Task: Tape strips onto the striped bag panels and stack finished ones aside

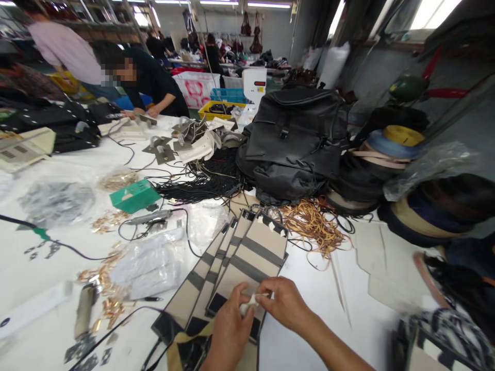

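Observation:
Near the bottom middle, my left hand [231, 324] is closed, with a small crumpled white piece [247, 305] between thumb and fingers. My right hand [281, 301] pinches the other end of that same piece; its exact kind is too small to make out. Beneath both hands lies a fanned stack of beige panels [253, 250] with dark grey bands and black edges. White bits show at the far end of the top panel. Partly hidden by my left forearm is a tan-edged black item [181, 346].
Black backpack [296, 139] and orange-brown cords [313, 224] lie beyond the panels. At left are a green box [134, 196], a clear plastic bag [150, 263], gold metal pieces [112, 306] and a worn-handled tool [85, 312]. A co-worker [150, 82] bends over the far table.

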The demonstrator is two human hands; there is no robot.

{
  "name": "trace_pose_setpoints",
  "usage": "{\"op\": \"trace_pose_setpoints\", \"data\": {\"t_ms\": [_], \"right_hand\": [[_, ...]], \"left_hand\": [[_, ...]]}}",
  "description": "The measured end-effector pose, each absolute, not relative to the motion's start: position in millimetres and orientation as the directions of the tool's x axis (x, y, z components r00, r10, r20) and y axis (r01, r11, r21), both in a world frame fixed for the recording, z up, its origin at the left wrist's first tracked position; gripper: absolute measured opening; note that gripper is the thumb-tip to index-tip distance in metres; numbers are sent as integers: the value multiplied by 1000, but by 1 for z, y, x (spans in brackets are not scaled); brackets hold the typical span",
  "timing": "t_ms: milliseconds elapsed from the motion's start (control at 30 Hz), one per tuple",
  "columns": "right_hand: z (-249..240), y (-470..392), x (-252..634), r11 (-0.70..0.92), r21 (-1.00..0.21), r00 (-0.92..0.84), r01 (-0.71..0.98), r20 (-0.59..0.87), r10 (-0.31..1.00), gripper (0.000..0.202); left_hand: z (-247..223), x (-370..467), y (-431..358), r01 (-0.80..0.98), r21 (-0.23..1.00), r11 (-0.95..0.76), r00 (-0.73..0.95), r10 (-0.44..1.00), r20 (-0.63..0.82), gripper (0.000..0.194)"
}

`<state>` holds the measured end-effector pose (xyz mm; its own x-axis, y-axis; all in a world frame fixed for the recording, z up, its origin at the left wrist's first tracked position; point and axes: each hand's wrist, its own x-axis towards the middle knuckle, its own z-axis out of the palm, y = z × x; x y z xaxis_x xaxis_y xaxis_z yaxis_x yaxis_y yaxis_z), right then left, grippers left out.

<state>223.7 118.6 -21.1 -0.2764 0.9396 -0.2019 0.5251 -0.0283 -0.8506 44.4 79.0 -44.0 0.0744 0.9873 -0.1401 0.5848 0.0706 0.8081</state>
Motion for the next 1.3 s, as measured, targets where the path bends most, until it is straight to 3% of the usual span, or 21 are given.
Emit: {"op": "trace_pose_setpoints", "data": {"t_ms": [67,167,367,567,700,767,900,1000,1100,1300], "right_hand": [[-16,120,226,126,-801,-347,586,-107,932,7],[-15,124,225,198,-753,-357,628,-53,932,8],[-31,134,208,96,-745,-143,661,1,990,13],[-55,148,187,-60,-787,24,615,-57,998,19],[-71,174,204,-227,-878,190,421,-159,969,21],[-74,189,220,-294,-903,237,314,-225,945,27],[-69,220,239,-273,-933,178,236,-235,956,31],[-61,251,229,-244,-951,133,189,-222,966,30],[-58,290,206,-256,-958,78,128,-248,966,28],[-76,341,170,-440,-897,113,39,-434,894,24]], "left_hand": [[-46,42,79,605,796,-20,110,992,-58,26],[-45,40,81,610,779,-145,157,986,60,14],[-39,45,99,644,706,-294,182,956,232,20],[-48,38,120,679,602,-421,236,901,364,23],[-48,43,110,571,638,-517,380,855,353,25],[-53,47,101,527,705,-474,394,872,291,23],[-74,40,93,566,793,-228,160,973,166,17],[-85,21,104,613,773,-163,78,986,146,14],[-85,8,119,653,719,-239,125,970,209,13],[-92,22,128,675,693,-252,152,967,203,16]]}}
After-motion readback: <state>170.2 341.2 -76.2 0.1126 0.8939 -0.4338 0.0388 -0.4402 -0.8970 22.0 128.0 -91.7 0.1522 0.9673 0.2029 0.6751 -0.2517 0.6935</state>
